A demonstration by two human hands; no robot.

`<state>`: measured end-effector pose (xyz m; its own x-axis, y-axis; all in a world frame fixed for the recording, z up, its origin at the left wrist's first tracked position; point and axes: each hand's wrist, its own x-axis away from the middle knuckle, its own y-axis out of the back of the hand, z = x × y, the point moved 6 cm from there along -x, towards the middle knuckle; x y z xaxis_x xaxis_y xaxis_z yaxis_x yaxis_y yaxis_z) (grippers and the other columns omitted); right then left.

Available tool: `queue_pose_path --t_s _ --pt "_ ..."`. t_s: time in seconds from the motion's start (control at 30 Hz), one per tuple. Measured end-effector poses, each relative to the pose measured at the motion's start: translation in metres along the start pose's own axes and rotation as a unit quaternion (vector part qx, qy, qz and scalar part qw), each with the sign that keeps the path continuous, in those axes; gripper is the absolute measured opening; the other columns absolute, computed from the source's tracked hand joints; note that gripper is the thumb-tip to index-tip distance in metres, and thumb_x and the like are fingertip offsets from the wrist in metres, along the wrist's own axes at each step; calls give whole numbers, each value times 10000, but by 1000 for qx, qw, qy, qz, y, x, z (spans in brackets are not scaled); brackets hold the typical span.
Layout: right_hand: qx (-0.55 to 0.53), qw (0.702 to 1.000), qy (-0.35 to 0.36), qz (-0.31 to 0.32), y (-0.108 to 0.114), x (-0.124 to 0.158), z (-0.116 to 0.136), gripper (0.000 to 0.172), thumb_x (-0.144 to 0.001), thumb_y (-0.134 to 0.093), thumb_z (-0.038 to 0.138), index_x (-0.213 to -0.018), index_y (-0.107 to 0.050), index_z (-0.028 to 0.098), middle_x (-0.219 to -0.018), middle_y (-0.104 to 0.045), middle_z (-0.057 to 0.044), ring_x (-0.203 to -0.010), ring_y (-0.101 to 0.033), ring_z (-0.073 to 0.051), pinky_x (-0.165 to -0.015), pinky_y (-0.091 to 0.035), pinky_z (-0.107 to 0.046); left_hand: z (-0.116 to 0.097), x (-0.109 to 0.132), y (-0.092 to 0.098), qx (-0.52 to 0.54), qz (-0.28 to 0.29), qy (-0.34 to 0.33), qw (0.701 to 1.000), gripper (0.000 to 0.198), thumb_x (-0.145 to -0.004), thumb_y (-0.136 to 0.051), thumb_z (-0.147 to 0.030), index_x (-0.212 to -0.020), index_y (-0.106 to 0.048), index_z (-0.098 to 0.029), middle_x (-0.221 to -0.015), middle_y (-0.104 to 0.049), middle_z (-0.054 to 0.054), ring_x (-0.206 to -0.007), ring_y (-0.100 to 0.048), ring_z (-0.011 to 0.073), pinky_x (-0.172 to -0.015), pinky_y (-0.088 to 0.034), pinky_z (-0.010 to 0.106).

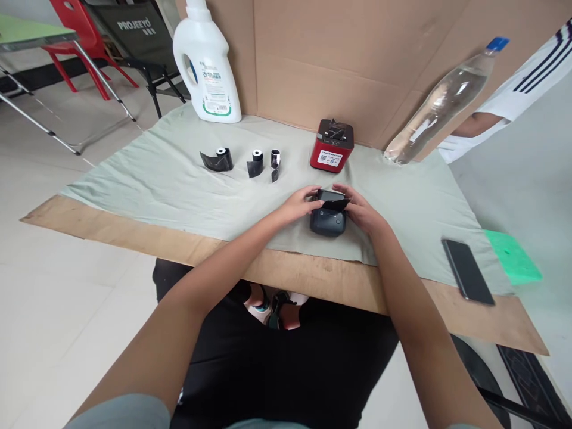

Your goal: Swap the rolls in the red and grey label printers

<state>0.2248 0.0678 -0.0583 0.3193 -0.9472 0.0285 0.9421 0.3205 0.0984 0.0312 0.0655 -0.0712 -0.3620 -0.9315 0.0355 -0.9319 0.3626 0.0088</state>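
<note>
A small dark portable printer [328,223] lies on the cloth near the table's front edge, with a black paper strip [335,203] across its top. My left hand [302,204] is closed on the printer's left side, thumb over the top near the strip. On the opposite side, my right hand [358,208] grips the printer's right upper edge by the end of the strip. Behind it stands a red and black printer [332,146] with a white label on its front and crumpled black paper on top. To the left, three black paper rolls [222,159] stand partly unrolled.
A white detergent bottle [210,65] stands at the back left, before a cardboard panel [335,59]. A clear bottle with a blue cap [440,104] leans at the back right, near another person's sleeve [543,74]. A phone [467,271] lies at the right edge.
</note>
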Motion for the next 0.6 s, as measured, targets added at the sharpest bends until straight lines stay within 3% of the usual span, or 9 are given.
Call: queue_pose_path --t_s 0.13,0.2,0.3,0.37,0.43,0.5,0.6 --pt "23 1000 3 -20 -2 5 0 724 -724 -870 452 -1386 -620 300 -1346 -715 -66 -1265 -689 -326 -1194 -485 -539 -4 -1 2 7 2 6 1000 619 -859 -745 -157 -1466 -628 -170 -1503 -613 197 -1112 -701 242 -811 -597 309" --pt "43 995 11 -87 -1 15 -5 691 -763 -820 497 -1382 -604 277 -1411 -680 -92 -1333 -649 -327 -1211 -466 -532 -3 -1 3 2 -3 -3 1000 609 -874 -741 -184 -1472 -622 -158 -1480 -637 193 -1040 -722 222 -799 -608 310" --pt "78 969 1 -235 -6 44 -17 653 -862 -630 548 -1435 -541 247 -1509 -603 -142 -1404 -591 -337 -1217 -443 -571 1 2 6 -38 -32 -20 999 564 -988 -620 -279 -1533 -571 -142 -1349 -731 166 -788 -722 160 -868 -623 369" --pt "130 952 -5 -276 -24 63 -19 759 -852 -597 525 -1533 -443 227 -1526 -575 -176 -1392 -591 -353 -1192 -455 -602 4 4 7 -63 -47 -30 996 555 -1026 -520 -260 -1567 -537 -139 -1359 -740 157 -693 -702 136 -918 -624 390" --pt "240 934 24 -263 -51 73 -10 970 -770 -715 504 -1607 -347 180 -1525 -557 -222 -1393 -568 -405 -1172 -456 -633 6 6 6 -76 -43 -40 995 595 -998 -506 -195 -1592 -508 -162 -1497 -666 153 -760 -738 149 -954 -628 387" --pt "348 897 24 -271 -73 76 2 1132 -697 -806 536 -1622 -313 111 -1499 -546 -282 -1400 -528 -472 -1152 -444 -674 7 8 4 -87 -37 -50 994 660 -957 -520 -144 -1614 -476 -182 -1581 -598 144 -920 -774 186 -1021 -616 395" --pt "424 854 -9 -301 -82 75 17 1169 -653 -837 533 -1589 -346 32 -1427 -568 -325 -1355 -539 -507 -1125 -456 -670 4 12 3 -118 -42 -57 991 707 -931 -515 -118 -1632 -435 -168 -1573 -605 143 -1055 -771 221 -1116 -569 430"
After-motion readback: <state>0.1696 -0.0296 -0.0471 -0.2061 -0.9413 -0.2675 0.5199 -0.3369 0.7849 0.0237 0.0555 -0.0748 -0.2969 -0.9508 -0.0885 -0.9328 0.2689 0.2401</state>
